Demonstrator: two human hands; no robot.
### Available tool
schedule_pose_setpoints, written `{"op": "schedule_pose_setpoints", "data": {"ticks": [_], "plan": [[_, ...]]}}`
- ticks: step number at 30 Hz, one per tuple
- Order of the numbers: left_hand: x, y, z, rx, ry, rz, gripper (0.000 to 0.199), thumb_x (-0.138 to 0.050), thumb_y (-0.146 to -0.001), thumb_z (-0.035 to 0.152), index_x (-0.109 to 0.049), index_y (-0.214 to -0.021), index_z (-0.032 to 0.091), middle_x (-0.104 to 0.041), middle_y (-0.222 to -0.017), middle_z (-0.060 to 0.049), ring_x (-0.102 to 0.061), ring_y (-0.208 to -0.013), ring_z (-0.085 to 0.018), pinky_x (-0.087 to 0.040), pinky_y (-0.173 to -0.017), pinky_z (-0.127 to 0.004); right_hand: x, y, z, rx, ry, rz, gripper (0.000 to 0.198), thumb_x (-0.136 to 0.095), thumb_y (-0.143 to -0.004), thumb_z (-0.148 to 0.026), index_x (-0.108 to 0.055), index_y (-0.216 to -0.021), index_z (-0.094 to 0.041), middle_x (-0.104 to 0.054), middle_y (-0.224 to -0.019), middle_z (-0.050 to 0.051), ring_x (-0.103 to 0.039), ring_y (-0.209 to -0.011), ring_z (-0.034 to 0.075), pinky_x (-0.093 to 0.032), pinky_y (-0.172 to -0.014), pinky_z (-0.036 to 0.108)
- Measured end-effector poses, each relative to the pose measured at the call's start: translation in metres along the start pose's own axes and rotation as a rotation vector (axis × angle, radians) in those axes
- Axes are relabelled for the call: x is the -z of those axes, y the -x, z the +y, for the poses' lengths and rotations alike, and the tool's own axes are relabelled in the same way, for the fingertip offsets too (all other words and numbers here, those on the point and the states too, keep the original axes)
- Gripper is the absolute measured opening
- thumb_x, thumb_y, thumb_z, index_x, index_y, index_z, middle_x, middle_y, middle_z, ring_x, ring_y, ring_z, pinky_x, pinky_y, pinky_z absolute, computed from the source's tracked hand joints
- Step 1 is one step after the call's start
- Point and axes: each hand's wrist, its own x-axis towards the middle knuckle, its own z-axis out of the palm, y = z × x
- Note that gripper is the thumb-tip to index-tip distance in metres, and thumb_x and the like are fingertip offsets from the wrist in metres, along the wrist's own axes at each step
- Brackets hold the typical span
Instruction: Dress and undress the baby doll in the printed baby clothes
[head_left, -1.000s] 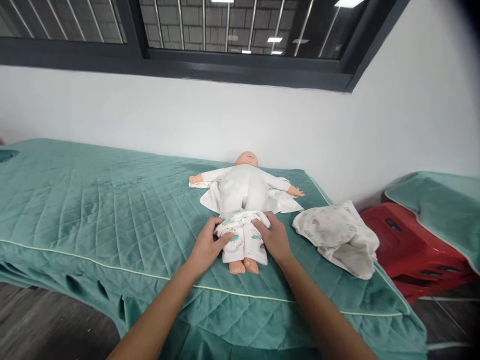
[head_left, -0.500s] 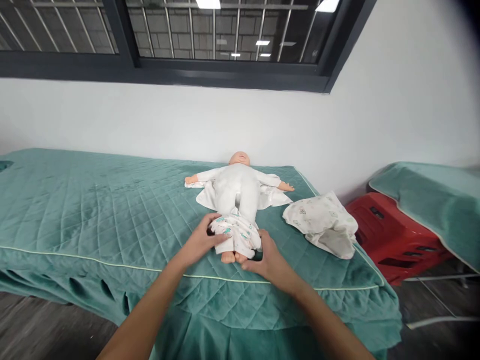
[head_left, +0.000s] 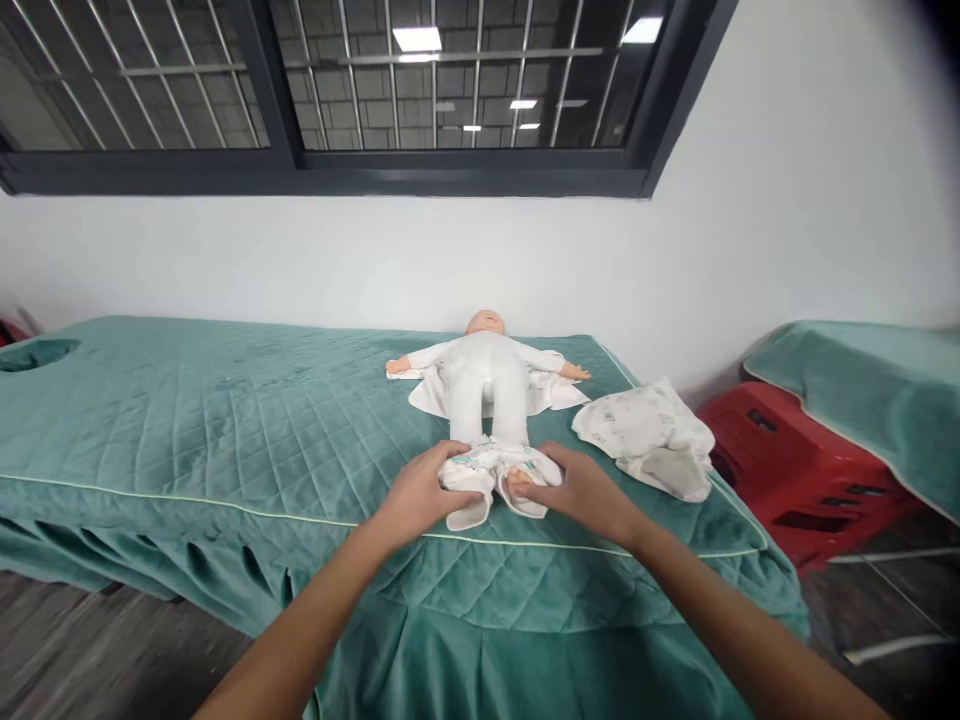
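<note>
A baby doll (head_left: 491, 365) with a white cloth body lies on its back, its head toward the wall and its arms spread. An open white garment (head_left: 427, 395) is spread beneath its torso and arms. Small white pants (head_left: 474, 468) with a green print are bunched around its lower legs and feet. My left hand (head_left: 421, 497) is closed on the left side of the pants, thumb in front. On the other side, my right hand (head_left: 589, 492) grips the pants near a foot that shows in the leg opening. The other foot is hidden by cloth.
A crumpled white printed cloth (head_left: 649, 440) lies right of the doll on the green quilted bed (head_left: 225, 420). Beyond the bed's right edge are red plastic stools (head_left: 802, 470) and another green-covered bed (head_left: 862, 390). A white wall with a barred window (head_left: 450, 90) stands behind.
The pants have slid lower and bunched over the feet, baring more of the white legs. Both hands moved with them. The view has shifted slightly.
</note>
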Motion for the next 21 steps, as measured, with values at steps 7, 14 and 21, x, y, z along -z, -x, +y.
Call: {"op": "schedule_pose_setpoints", "data": {"ticks": [7,14,21], "plan": [[-0.003,-0.003,0.020,0.065,-0.351,-0.057,0.047,-0.056,-0.076,0.023,-0.054,-0.123,0.027,-0.071,-0.108,-0.005,-0.066,-0.098,-0.029,-0.048,-0.081,-0.036,-0.008,0.006,-0.006,0.273,0.581,0.016,0.029,-0.052,-0.094,-0.045,-0.062,-0.103,-0.020,-0.070,-0.090,0.007,-0.064,-0.084,0.024,-0.042,-0.086,0.036],[0.018,0.014,0.025,0.032,-0.097,-0.225,0.043,-0.061,-0.074,0.026,-0.060,-0.117,0.022,-0.070,-0.111,-0.005,-0.066,-0.096,-0.024,-0.049,-0.081,-0.030,0.002,0.010,-0.018,0.068,0.189,-0.134,0.040,-0.064,-0.083,-0.055,-0.064,-0.107,-0.022,-0.070,-0.098,0.005,-0.065,-0.088,0.027,-0.047,-0.073,0.033],[0.085,-0.001,0.065,0.047,0.106,-0.569,0.033,-0.074,-0.060,0.026,-0.070,-0.092,0.022,-0.072,-0.093,0.000,-0.065,-0.087,-0.024,-0.050,-0.071,-0.028,0.073,0.008,-0.059,0.109,-0.183,-0.445,0.045,-0.072,-0.075,-0.057,-0.069,-0.101,-0.021,-0.069,-0.099,0.003,-0.064,-0.090,0.024,-0.049,-0.072,0.030]]}}
